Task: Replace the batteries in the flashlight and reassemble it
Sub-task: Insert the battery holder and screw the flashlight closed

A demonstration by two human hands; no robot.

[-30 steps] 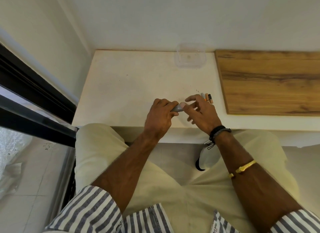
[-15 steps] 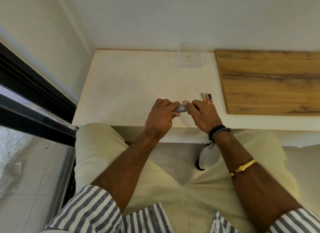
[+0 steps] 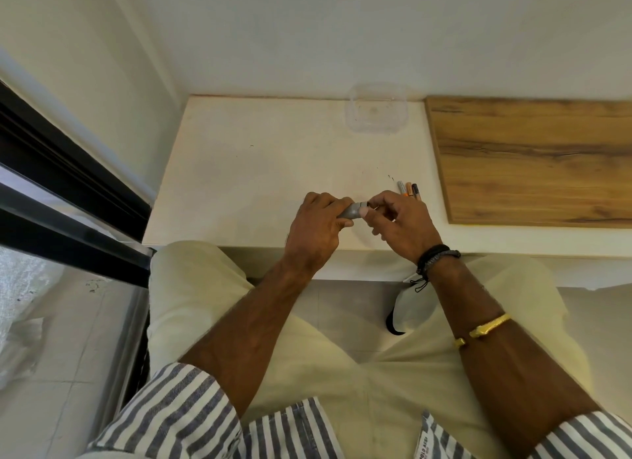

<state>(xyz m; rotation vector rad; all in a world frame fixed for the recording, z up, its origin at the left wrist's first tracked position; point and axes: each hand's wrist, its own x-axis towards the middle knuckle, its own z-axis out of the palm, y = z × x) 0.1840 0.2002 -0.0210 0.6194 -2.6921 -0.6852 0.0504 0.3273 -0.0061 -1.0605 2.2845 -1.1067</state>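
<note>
A small grey flashlight [image 3: 352,211] is held just above the white table's near edge. My left hand [image 3: 318,226] grips its body, which is mostly hidden in the fist. My right hand [image 3: 402,224] pinches the flashlight's right end between thumb and fingers, and what sits under the fingertips is hidden. Three small batteries [image 3: 408,189] lie side by side on the table just beyond my right hand.
The white table [image 3: 260,171] runs to a wall at the back. A clear plastic container [image 3: 376,111] stands at the back. A wooden board [image 3: 533,157] covers the right part. A dark window frame [image 3: 68,198] lies to the left.
My right hand's fingers have closed in on the flashlight's end and shifted their grip around it. The left hand holds steady. The batteries have not moved.
</note>
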